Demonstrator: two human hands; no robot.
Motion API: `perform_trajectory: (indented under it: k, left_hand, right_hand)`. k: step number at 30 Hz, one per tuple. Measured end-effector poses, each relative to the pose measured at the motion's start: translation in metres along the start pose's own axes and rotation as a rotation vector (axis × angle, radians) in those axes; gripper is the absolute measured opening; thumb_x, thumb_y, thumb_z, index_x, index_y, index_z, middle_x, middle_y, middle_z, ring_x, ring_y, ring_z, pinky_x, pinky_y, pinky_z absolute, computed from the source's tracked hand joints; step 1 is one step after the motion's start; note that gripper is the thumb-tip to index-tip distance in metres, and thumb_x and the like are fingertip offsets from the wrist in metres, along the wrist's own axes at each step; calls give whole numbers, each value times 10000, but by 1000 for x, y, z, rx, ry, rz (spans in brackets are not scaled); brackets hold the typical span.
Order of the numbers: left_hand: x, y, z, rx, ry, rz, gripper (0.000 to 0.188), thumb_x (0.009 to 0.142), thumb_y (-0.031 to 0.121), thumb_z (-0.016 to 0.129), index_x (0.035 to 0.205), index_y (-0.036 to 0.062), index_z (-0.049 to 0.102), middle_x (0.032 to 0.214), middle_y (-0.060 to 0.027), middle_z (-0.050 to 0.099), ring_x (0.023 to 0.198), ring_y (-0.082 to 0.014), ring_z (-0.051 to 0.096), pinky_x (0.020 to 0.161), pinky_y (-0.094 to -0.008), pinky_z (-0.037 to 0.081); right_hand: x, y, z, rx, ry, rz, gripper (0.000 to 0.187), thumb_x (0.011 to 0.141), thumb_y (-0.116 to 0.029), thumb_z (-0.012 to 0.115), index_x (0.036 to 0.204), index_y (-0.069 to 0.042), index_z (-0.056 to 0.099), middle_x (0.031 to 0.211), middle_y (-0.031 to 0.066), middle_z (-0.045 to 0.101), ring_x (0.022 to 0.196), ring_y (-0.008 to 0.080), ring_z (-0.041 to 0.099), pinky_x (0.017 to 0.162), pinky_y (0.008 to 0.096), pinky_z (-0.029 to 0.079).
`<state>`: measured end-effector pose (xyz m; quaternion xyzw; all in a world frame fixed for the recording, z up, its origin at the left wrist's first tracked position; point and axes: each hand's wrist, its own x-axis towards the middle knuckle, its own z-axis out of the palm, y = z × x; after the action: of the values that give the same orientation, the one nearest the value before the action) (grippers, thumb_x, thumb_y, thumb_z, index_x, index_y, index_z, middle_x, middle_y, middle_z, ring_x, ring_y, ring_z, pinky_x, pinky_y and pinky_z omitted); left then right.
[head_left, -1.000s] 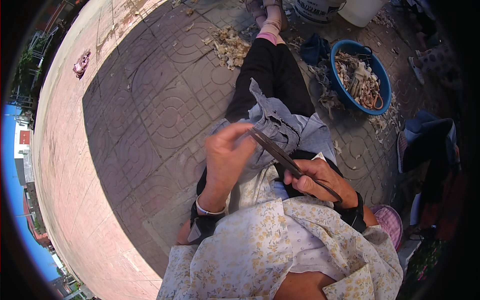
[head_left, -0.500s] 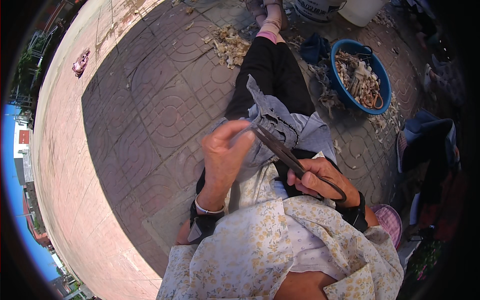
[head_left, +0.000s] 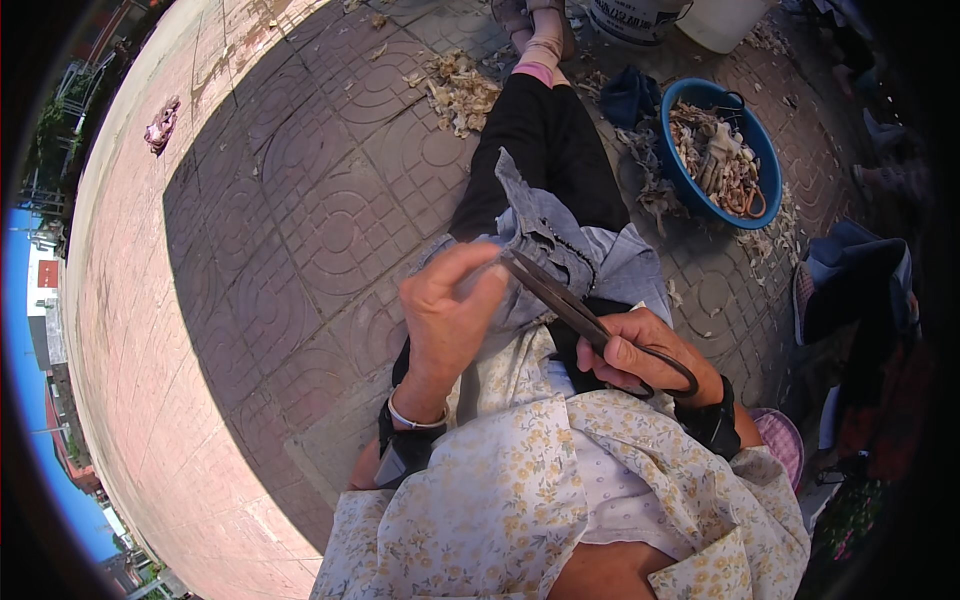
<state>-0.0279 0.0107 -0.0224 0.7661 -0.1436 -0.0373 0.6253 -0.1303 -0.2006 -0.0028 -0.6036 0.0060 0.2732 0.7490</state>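
Right hand [head_left: 645, 352] fingers grasp dark scissors [head_left: 556, 297] mid-frame, left hand [head_left: 442, 305] fingers curled near the tips, grip unclear; work looks underway, pale pieces [head_left: 712, 158] in blue basin [head_left: 730, 217] upper right, remainder unclear.

Your right hand [head_left: 645, 350] is curled into a grip. Left of that grip and slightly farther out, your left hand [head_left: 437, 310] is raised, its thumb [head_left: 484, 292] and index finger [head_left: 463, 260] nearly meeting at the tips.
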Motion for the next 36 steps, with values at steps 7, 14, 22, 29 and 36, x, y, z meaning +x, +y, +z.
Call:
perform_trajectory:
  k: [7, 14, 22, 29, 36]
  left_hand:
    - [-1, 1, 2, -29, 1, -52, 136, 771, 17, 647, 902, -11, 665, 829, -80, 682, 779, -106, 629, 708, -248, 490]
    - [-2, 9, 3, 68, 34, 18, 139, 763, 17, 650, 897, -16, 660, 826, -95, 680, 789, -138, 647, 731, -263, 496]
    - [-3, 7, 5, 56, 38, -19, 92, 786, 16, 662, 866, -28, 667, 749, 16, 630, 671, -29, 522, 592, -191, 422]
    - [-12, -9, 7, -176, -134, -182, 138, 824, -4, 642, 955, -45, 638, 867, -49, 653, 735, -65, 588, 674, -196, 478]
    - [-2, 3, 0, -381, -25, -211, 123, 799, -1, 624, 912, -38, 659, 848, -21, 658, 799, -66, 573, 738, -221, 466]
  right_hand:
    - [7, 1, 7, -319, 80, -136, 481, 939, -488, 486, 766, -42, 531, 628, -12, 466, 584, 85, 417, 517, 265, 355]
    - [3, -6, 5, -331, 82, -115, 472, 932, -475, 509, 741, -44, 530, 591, -12, 458, 548, 87, 416, 496, 272, 355]
    - [7, 6, 7, -451, 138, -182, 454, 918, -450, 548, 759, -25, 549, 574, -6, 463, 533, 93, 430, 483, 270, 354]
    - [17, -4, 1, -58, 277, -226, 475, 918, -499, 523, 868, -29, 576, 592, -54, 436, 534, 37, 394, 465, 208, 291]
    - [6, 3, 0, -131, 54, -138, 547, 900, -576, 490, 924, -35, 568, 673, -33, 468, 605, 58, 417, 526, 223, 327]
